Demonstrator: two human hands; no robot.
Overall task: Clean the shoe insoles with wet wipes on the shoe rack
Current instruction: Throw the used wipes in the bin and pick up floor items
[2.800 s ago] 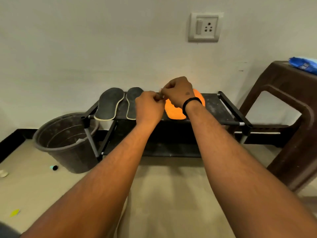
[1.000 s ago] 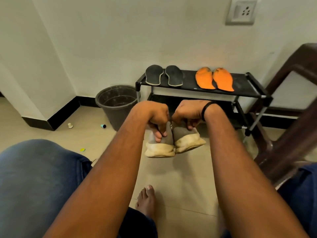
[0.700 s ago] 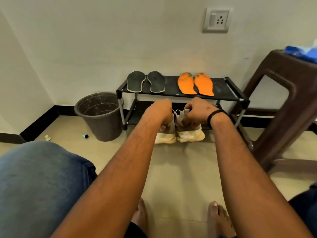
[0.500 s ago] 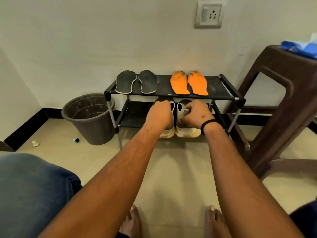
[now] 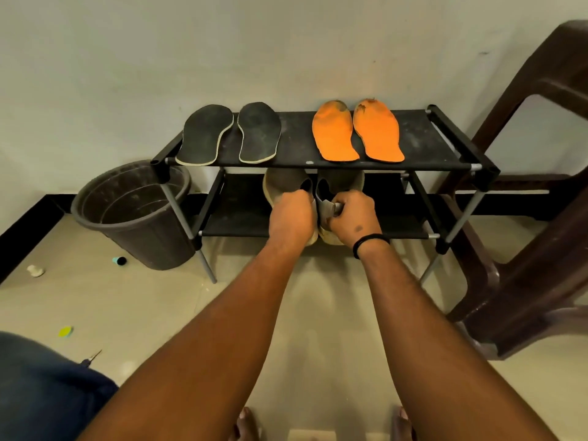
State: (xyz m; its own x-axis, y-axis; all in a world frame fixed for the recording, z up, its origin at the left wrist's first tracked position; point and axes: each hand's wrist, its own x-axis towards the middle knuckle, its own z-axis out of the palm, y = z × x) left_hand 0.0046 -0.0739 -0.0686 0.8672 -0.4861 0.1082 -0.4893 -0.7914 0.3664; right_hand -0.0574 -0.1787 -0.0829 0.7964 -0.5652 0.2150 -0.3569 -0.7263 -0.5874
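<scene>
On my feed the insoles lie flat on the top shelf of the shoe rack (image 5: pixel 423 144), which stands against the wall. I count four: a black insole (image 5: pixel 205 135) at the left end, its outer side overhanging the shelf's side bar, a second black insole (image 5: pixel 259 132) just beside it, both with pale rims and a dusty, greyish surface. Further right, the pair of orange insoles (image 5: pixel 356 130) sits side by side, nearly touching, with dark scuffing at the ends nearest the wall. The shelf fabric itself is black and speckled with dust.

Below them, on the lower shelf, I have two grey shoes with cream soles. My left hand (image 5: pixel 291 218) is curled over the heel of the left shoe (image 5: pixel 284 183); my right hand (image 5: pixel 353 216), with a black band at the wrist, has its fingers curled round the heel collar of the right shoe (image 5: pixel 340 183). The shoes stand close together, toes pointing toward the wall, and the top shelf's front bar hides part of each.

To the left of the rack a dark bucket (image 5: pixel 130 211) stands on the tiled floor, touching the rack's front left leg. A dark brown plastic stool (image 5: pixel 541 218) stands right of the rack. Small bits lie on the floor at the left: a teal cap (image 5: pixel 118 260), a white scrap (image 5: pixel 35 270) and a yellow-green scrap (image 5: pixel 65 331). My forearms fill the lower middle of the view.
</scene>
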